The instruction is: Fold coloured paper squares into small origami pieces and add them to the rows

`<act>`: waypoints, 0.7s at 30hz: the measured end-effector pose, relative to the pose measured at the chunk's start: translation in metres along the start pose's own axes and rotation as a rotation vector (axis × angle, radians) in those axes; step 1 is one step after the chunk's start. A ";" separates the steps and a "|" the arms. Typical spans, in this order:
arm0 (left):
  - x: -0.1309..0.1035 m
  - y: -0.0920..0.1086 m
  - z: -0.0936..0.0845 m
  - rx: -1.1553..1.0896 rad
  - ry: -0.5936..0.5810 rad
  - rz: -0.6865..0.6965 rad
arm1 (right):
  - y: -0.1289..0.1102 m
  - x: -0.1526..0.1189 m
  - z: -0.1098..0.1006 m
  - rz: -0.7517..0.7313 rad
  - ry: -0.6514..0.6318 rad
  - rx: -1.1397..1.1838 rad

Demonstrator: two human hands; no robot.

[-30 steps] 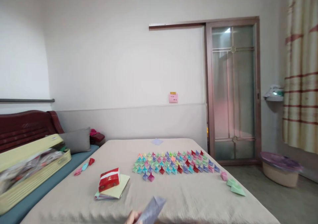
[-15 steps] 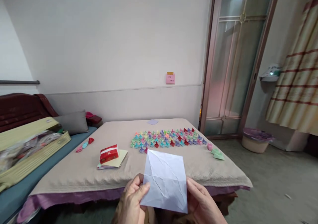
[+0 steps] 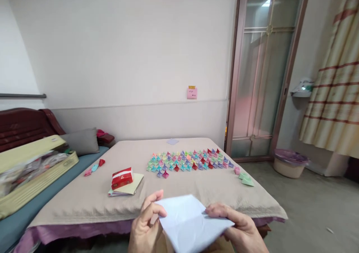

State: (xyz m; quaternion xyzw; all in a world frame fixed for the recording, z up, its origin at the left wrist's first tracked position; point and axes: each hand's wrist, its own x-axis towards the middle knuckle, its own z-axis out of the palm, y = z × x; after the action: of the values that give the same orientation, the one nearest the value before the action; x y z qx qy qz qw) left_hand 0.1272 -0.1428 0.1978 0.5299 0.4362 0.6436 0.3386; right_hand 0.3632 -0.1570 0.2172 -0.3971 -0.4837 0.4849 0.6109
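Left hand (image 3: 146, 228) and right hand (image 3: 241, 230) both pinching a creased pale sheet (image 3: 192, 223), held flat at the near edge of the bed (image 3: 196, 193); farther out on the bed, rows of folded paper pieces (image 3: 187, 161), red box (image 3: 122, 177) on a paper stack (image 3: 129, 187)
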 end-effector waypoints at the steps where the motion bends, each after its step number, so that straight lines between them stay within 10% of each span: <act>1: 0.000 0.004 -0.001 -0.009 0.007 0.025 | -0.001 -0.003 0.000 -0.018 0.003 -0.012; 8: -0.001 0.031 0.002 -0.548 -0.105 -0.452 | -0.010 -0.012 -0.001 -0.201 -0.033 -0.158; 13: -0.013 0.008 0.004 -0.523 -0.136 -0.594 | -0.013 -0.011 -0.009 -0.225 -0.100 -0.255; 21: -0.015 -0.025 0.001 -0.358 0.009 -0.580 | 0.018 -0.015 0.008 0.251 -0.016 0.566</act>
State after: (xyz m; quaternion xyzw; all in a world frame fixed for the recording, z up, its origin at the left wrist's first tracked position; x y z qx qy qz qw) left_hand 0.1304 -0.1467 0.1684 0.3132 0.4502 0.5892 0.5933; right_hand 0.3508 -0.1673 0.1986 -0.2639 -0.2814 0.6752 0.6287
